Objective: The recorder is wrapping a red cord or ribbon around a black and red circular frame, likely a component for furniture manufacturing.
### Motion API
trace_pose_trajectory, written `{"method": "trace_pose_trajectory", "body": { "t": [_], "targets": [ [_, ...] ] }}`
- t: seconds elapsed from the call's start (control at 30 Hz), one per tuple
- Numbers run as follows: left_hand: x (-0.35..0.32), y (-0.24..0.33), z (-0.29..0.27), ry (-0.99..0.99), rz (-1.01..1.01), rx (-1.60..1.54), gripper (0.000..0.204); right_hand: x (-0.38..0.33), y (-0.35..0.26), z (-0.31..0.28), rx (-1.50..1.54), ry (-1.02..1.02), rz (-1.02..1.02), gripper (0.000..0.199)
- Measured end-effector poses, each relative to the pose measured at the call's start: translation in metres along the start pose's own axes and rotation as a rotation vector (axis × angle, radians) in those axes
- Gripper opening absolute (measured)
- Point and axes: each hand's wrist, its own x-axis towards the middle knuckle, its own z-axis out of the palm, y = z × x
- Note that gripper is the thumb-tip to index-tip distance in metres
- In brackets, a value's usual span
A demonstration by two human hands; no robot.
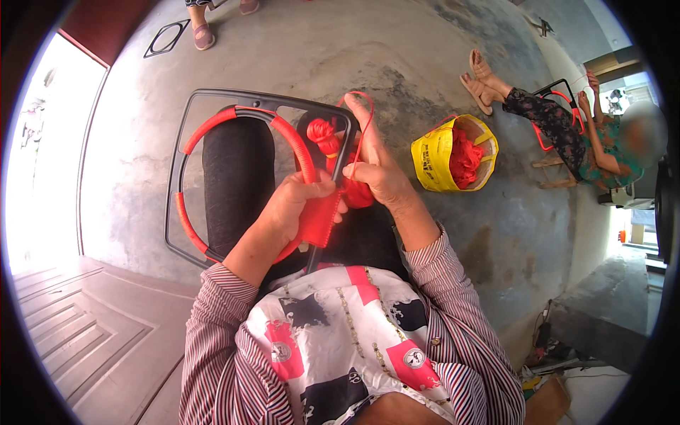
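A black rectangular frame (170, 188) with a round ring (207, 131) inside it rests across my lap. Red cord is wound in tight coils round parts of the ring. My left hand (292, 204) is closed on the frame's near right part, at a flat red wrapped section (319, 218). On the frame's right side, my right hand (382, 173) holds a red cord (371, 117), which loops over its raised index finger, while the thumb presses near the bar. A bundle of red cord (323, 134) lies beside the bar, between my hands. Some left fingers are hidden.
A yellow bag (433, 157) full of red cord stands on the concrete floor to my right. Farther right, a seated person (602, 152) handles a similar frame. Another person's foot (203, 37) shows at the far left. A panelled door (92, 326) is at my left.
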Motion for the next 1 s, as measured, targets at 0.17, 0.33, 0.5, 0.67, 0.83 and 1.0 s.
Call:
{"method": "trace_pose_trajectory", "body": {
  "t": [0.17,0.33,0.5,0.67,0.83,1.0],
  "targets": [
    [0.003,0.000,0.001,0.005,-0.006,0.003,0.007,0.015,0.010,0.005,-0.079,0.071,0.141,0.052],
    [0.010,-0.002,-0.005,0.029,0.036,0.008,0.008,0.004,-0.025,-0.024,-0.490,0.501,-0.360,0.027],
    [-0.005,0.013,-0.015,0.124,0.076,-0.034,0.015,-0.052,-0.049,-0.059,-1.041,-0.199,0.239,0.030],
    [-0.005,0.015,-0.014,0.073,0.088,-0.044,0.016,-0.139,-0.009,-0.134,-0.054,0.143,0.473,0.039],
    [-0.003,0.016,-0.020,0.076,0.077,-0.066,0.013,-0.207,0.029,-0.214,0.576,0.838,0.049,0.021],
    [0.000,0.010,-0.013,0.101,0.080,-0.078,0.011,-0.147,0.026,-0.150,0.281,0.685,0.171,0.010]
  ]
}}
